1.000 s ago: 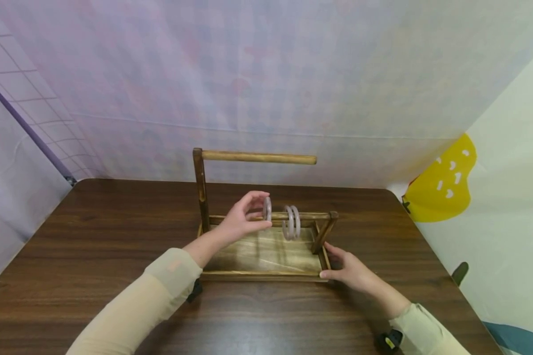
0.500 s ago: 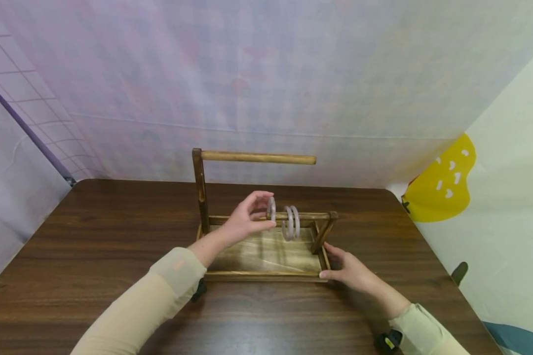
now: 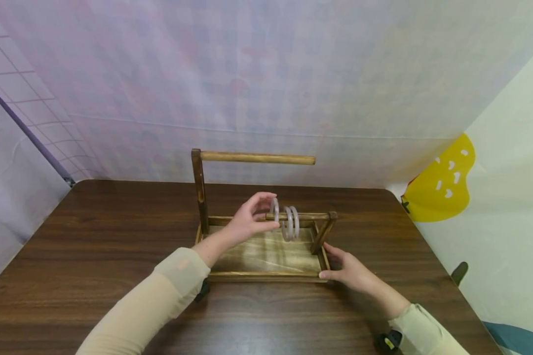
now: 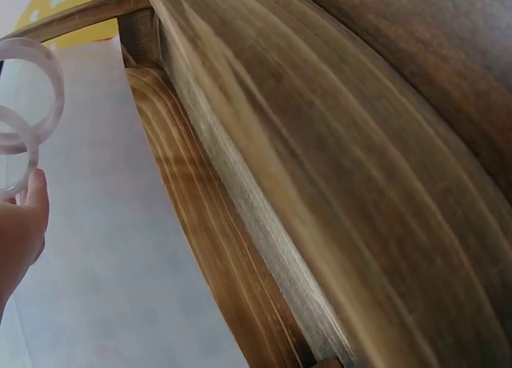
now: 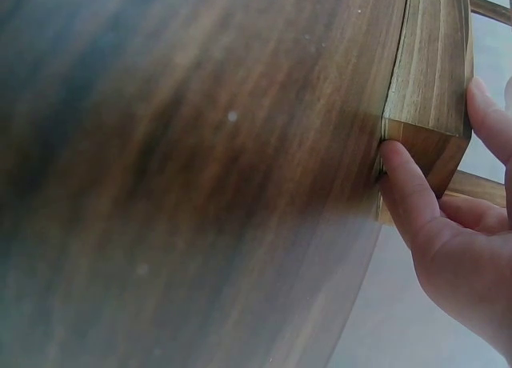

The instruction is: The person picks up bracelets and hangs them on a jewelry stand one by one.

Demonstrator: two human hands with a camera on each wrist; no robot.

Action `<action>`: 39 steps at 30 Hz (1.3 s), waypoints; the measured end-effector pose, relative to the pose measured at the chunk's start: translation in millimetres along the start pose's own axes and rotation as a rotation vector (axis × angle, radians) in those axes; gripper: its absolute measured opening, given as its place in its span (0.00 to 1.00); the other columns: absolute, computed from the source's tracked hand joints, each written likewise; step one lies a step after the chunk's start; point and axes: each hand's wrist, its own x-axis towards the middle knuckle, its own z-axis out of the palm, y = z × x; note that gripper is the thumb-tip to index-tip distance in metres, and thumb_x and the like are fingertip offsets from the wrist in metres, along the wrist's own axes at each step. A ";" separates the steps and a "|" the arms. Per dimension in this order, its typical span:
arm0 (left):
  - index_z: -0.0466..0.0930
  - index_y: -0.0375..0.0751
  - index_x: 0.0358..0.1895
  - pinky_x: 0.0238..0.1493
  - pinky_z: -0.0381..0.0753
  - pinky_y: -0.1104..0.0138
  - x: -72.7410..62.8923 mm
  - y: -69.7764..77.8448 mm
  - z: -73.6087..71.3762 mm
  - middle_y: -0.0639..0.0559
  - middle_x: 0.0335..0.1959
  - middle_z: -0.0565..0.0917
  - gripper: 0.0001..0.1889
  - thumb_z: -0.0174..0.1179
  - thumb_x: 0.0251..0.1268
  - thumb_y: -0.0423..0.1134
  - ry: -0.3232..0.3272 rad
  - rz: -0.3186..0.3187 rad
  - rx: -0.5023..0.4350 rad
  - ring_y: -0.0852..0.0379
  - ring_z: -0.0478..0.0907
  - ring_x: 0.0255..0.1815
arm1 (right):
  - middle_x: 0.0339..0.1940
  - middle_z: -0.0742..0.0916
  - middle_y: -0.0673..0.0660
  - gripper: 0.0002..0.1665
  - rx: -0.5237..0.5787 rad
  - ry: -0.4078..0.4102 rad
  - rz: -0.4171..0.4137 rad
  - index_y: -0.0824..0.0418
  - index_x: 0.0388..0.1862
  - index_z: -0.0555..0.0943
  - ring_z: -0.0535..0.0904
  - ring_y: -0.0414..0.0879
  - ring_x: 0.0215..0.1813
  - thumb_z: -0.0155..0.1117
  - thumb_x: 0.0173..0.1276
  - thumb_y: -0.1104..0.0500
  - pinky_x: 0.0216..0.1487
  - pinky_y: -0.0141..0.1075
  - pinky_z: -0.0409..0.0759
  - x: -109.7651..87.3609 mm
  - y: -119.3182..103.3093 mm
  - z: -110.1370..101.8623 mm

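My left hand (image 3: 244, 222) pinches a pale, translucent bangle (image 3: 277, 209) between thumb and fingers. That bangle is around the lower bar (image 3: 313, 216) of a wooden bangle stand (image 3: 266, 275), close to the bar's free left end. Two similar bangles (image 3: 290, 227) hang on the same bar just to its right. In the left wrist view, the held bangle (image 4: 34, 148) shows at the left edge above my fingertips. My right hand (image 3: 353, 272) holds the right end of the stand's tray base; the right wrist view shows thumb and fingers on either side of its wood (image 5: 428, 72).
The stand's upper bar (image 3: 257, 158) extends right from a tall left post (image 3: 200, 190), with its right end free. A short post (image 3: 324, 235) carries the lower bar. Beneath is a brown wood-grain table (image 3: 115, 236), with a patterned curtain (image 3: 266, 74) behind.
My left hand has moved slightly right, taking the bangle from beside the lower bar's free end onto it, nearer the two hanging bangles. The right hand and the stand stay in place.
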 end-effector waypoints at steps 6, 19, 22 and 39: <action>0.62 0.41 0.65 0.65 0.66 0.49 1.0 -2.6 1.8 0.42 0.65 0.66 0.31 0.63 0.57 0.30 -0.010 -0.022 0.009 0.44 0.64 0.66 | 0.66 0.68 0.75 0.50 -0.001 -0.001 0.006 0.78 0.69 0.55 0.71 0.67 0.61 0.69 0.58 0.53 0.57 0.54 0.73 0.0 0.0 -0.2; 0.63 0.39 0.64 0.62 0.69 0.49 2.9 -5.7 7.1 0.40 0.62 0.69 0.31 0.62 0.56 0.28 0.008 -0.019 -0.019 0.44 0.66 0.64 | 0.66 0.67 0.76 0.50 0.014 -0.001 -0.005 0.78 0.69 0.55 0.70 0.67 0.61 0.68 0.58 0.53 0.57 0.53 0.73 -0.1 -0.3 0.3; 0.64 0.38 0.64 0.62 0.70 0.50 3.0 -6.8 7.7 0.40 0.62 0.69 0.31 0.63 0.56 0.27 0.013 -0.023 -0.018 0.44 0.67 0.63 | 0.67 0.66 0.76 0.50 0.018 -0.004 -0.007 0.78 0.69 0.55 0.70 0.67 0.62 0.68 0.59 0.53 0.57 0.53 0.74 -0.2 -0.4 0.3; 0.62 0.33 0.63 0.62 0.71 0.50 2.8 -11.5 13.3 0.35 0.64 0.66 0.31 0.61 0.55 0.25 -0.003 -0.004 -0.089 0.41 0.64 0.65 | 0.67 0.66 0.75 0.50 0.011 0.004 -0.006 0.78 0.68 0.56 0.70 0.67 0.61 0.68 0.59 0.53 0.57 0.53 0.73 -0.2 -0.7 0.3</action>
